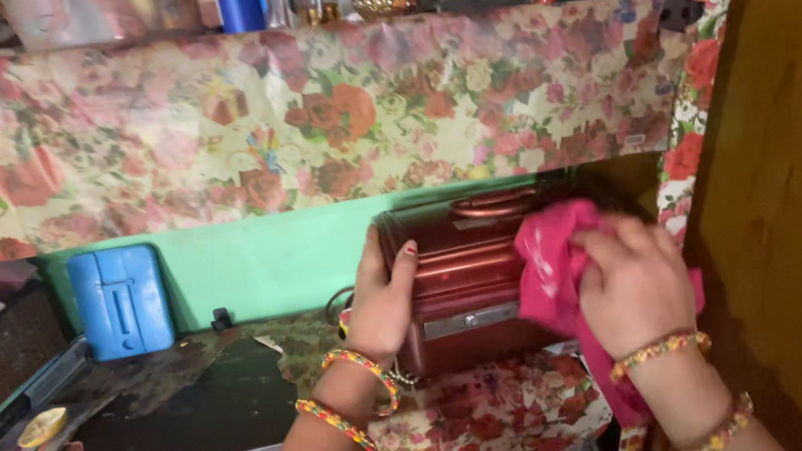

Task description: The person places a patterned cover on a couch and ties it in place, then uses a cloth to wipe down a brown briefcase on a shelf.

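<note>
- Your left hand [382, 303] presses flat against the left end of a dark red vanity case [468, 283], fingers spread and loose rather than gripping, steadying it on the shelf.
- Your right hand [634, 282] is clenched on a bunched pink cloth [552, 269], held against the case's front right side.
- The case sits between your two hands, its copper handle [494, 205] above your knuckles.
- Beyond your left hand, well apart, a blue plastic box [121, 301] leans on the green wall [264, 256].
- Floral paper [308, 115] hangs from the shelf above both hands.
</note>
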